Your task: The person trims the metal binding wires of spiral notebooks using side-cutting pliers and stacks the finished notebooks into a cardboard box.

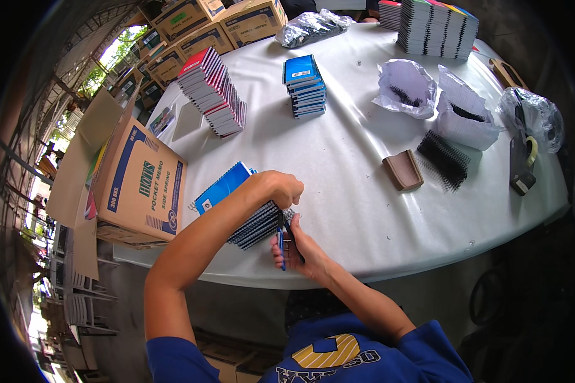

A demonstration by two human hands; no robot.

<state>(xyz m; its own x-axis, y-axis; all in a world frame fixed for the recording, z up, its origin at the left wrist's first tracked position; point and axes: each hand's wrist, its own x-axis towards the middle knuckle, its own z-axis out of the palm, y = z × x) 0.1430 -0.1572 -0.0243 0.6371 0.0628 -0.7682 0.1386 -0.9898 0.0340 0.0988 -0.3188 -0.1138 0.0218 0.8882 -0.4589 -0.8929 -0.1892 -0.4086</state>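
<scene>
A stack of blue-covered spiral notebooks (pixel 223 188) lies near the front edge of the table, its black wire coils facing me. Over the stack's right end, my left hand (pixel 281 187) is closed with its fingers curled down; what they grip is hidden. My right hand (pixel 297 249) is wrapped round pliers (pixel 282 246) with blue handles. The pliers' jaws point up to the coil ends at the stack's corner, just below my left hand. Whether the jaws touch a wire is too small to tell.
An open cardboard box (pixel 144 185) stands left of the stack. Farther back are red notebooks (pixel 214 92) and blue notebooks (pixel 305 87). To the right lie paper-wrapped coils (pixel 406 89), loose black coils (pixel 442 159), a brown holder (pixel 403 170) and a tape dispenser (pixel 522 172).
</scene>
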